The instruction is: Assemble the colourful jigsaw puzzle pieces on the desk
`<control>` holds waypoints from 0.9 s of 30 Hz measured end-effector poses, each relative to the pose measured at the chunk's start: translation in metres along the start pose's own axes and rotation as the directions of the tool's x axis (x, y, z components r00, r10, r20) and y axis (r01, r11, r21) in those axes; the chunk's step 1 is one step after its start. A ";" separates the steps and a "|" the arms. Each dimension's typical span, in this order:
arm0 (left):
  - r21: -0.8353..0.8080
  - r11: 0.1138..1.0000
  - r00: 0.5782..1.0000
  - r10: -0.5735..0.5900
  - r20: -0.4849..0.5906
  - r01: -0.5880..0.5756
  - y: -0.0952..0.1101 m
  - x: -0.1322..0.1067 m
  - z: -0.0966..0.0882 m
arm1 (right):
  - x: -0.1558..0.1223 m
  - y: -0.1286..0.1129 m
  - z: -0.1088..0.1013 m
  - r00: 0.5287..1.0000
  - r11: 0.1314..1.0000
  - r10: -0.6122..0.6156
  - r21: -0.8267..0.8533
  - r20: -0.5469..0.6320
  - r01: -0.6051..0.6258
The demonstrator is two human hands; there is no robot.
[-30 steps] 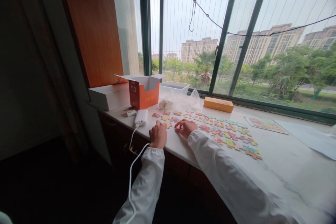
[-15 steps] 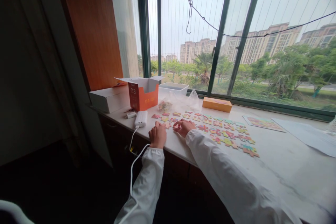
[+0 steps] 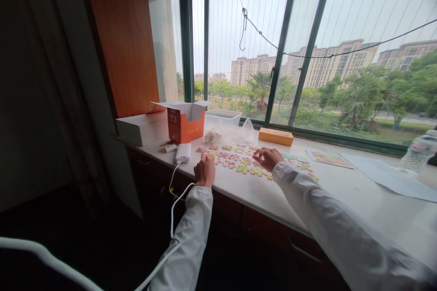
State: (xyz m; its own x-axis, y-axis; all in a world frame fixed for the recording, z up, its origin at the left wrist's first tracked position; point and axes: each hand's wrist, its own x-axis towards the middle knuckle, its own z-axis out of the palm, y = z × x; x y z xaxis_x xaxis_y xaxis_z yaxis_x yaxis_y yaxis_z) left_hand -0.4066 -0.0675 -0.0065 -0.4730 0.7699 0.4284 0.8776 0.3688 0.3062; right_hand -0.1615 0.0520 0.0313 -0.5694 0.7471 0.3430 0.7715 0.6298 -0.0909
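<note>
Many small colourful jigsaw puzzle pieces [image 3: 239, 163] lie spread flat on the white stone windowsill [image 3: 341, 186]. My right hand [image 3: 269, 158] rests among them at their right side, fingers spread and reaching left over the pieces. My left hand [image 3: 205, 170] lies at the near left end of the pieces, its fingertips beside a pinkish piece [image 3: 215, 160]. Whether it holds anything is hidden behind the fingers. White sleeves cover both forearms. A printed puzzle picture card [image 3: 329, 158] lies farther right on the sill.
An open orange box [image 3: 186, 122] and a white box [image 3: 141, 129] stand at the left. Behind the pieces are a plastic bag [image 3: 213, 137], a clear tub [image 3: 222, 117] and a flat orange box [image 3: 276, 136]. A white power bank [image 3: 183, 153] trails a cable past my left arm.
My right hand has slid to the right across the pieces, away from my left hand, which stays nearly still. The view has turned slightly, bringing a water bottle in at the right edge.
</note>
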 end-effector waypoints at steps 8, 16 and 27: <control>-0.209 0.873 0.898 0.426 -0.114 -0.441 0.062 -0.047 0.002 | -0.078 0.084 -0.026 0.993 0.934 0.121 -0.339 -0.004 -0.115; -0.299 0.807 0.860 0.489 -0.144 -0.509 0.076 -0.056 0.018 | -0.208 0.142 -0.050 0.945 0.864 0.316 -0.383 -0.091 -0.326; -0.301 0.806 0.860 0.495 -0.126 -0.509 0.076 -0.053 0.020 | -0.312 0.186 -0.054 0.683 0.661 0.718 -0.176 -0.130 -0.729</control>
State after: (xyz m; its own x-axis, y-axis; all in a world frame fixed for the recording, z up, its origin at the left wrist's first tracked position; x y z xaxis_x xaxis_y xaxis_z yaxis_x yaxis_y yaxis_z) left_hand -0.3132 -0.0695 -0.0229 0.0181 0.7786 0.6273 0.9250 -0.2511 0.2850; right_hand 0.1745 -0.0752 -0.0424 0.2021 0.9352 0.2907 0.9754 -0.1655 -0.1456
